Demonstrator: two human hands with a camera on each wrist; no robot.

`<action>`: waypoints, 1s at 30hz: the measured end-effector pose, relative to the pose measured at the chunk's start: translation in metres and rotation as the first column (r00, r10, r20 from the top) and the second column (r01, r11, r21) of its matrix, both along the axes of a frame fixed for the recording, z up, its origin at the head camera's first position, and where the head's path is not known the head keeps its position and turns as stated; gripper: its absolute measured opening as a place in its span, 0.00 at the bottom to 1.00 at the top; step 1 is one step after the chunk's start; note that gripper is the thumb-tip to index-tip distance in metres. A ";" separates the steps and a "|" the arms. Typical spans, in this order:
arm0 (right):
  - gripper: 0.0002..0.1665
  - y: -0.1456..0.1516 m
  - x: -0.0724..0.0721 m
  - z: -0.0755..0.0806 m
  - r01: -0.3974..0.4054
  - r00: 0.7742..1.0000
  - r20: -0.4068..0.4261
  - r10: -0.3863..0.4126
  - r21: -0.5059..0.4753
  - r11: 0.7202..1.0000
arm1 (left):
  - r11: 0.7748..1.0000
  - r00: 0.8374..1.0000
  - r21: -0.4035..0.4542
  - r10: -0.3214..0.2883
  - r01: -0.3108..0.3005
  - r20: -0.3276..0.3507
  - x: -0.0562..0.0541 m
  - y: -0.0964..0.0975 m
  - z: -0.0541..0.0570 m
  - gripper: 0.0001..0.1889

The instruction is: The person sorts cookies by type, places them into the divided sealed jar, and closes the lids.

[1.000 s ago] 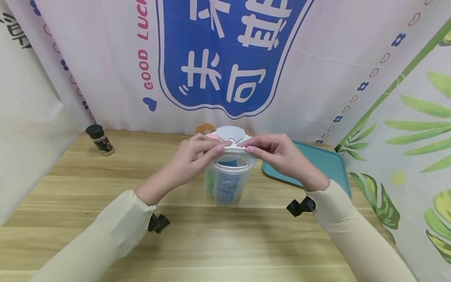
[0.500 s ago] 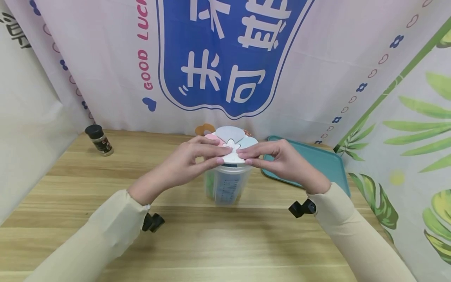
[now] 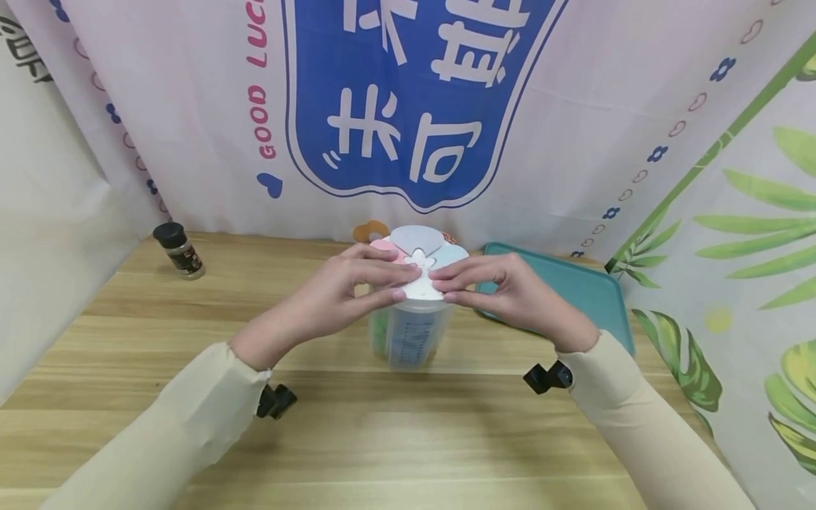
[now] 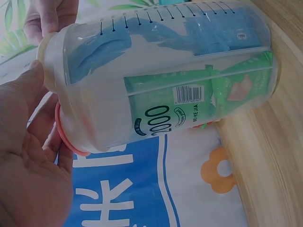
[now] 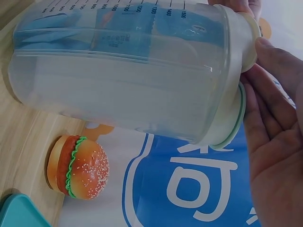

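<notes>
A clear sectioned storage canister (image 3: 411, 336) stands upright on the table, topped by a flower-shaped lid with pastel petal flaps. My left hand (image 3: 341, 287) rests its fingertips on the white front flap (image 3: 421, 289), thumb at the front edge. From the other side my right hand (image 3: 500, 280) presses the same flap with extended fingers, its thumb also along the edge. The flap lies down flat. Through the wall, blue packets (image 4: 220, 33) show in one section and a green packet (image 4: 165, 99) in another. The section facing the right wrist camera (image 5: 132, 90) holds no packet.
Behind the canister sits a toy hamburger (image 5: 80, 168), mostly hidden in the head view. A teal tray (image 3: 580, 290) lies at the right rear of the wooden table (image 3: 408, 439). A black-capped seasoning jar (image 3: 181, 251) stands far left. A printed curtain (image 3: 223, 156) hangs behind.
The raised white front flap has swung down over its opening, both hands following it down and forward. In the last half second the hands have barely moved.
</notes>
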State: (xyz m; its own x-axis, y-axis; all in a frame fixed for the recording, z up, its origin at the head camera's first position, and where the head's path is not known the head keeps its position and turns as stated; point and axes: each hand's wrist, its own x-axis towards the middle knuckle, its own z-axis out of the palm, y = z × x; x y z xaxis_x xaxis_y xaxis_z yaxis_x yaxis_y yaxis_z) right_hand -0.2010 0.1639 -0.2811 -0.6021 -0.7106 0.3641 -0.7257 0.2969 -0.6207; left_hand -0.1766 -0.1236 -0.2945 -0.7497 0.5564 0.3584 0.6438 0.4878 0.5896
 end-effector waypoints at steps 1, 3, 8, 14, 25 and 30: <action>0.12 0.000 0.000 -0.001 0.001 1.000 -0.001 -0.001 0.000 1.000 | 1.000 1.000 -0.003 -0.001 0.001 0.001 0.000 0.000 0.000 0.19; 0.12 0.000 0.002 -0.001 0.004 1.000 0.001 -0.004 0.001 1.000 | 1.000 1.000 -0.011 0.001 -0.001 0.007 0.000 0.001 0.000 0.19; 0.11 0.001 0.004 -0.003 -0.004 1.000 -0.007 0.004 0.002 1.000 | 1.000 1.000 -0.021 0.003 -0.002 0.019 0.002 0.001 0.001 0.20; 0.12 0.001 0.003 -0.003 -0.021 0.999 -0.031 0.021 0.003 1.000 | 1.000 1.000 -0.032 -0.001 0.002 0.015 0.004 0.001 0.003 0.20; 0.12 0.001 0.002 -0.003 -0.004 0.999 -0.048 0.005 0.019 1.000 | 0.999 1.000 -0.043 0.008 -0.007 0.029 0.004 0.002 0.005 0.21; 0.12 0.002 0.003 -0.004 0.002 0.998 -0.065 0.000 0.026 1.000 | 0.999 0.999 -0.044 0.017 -0.015 0.042 0.005 0.002 0.006 0.21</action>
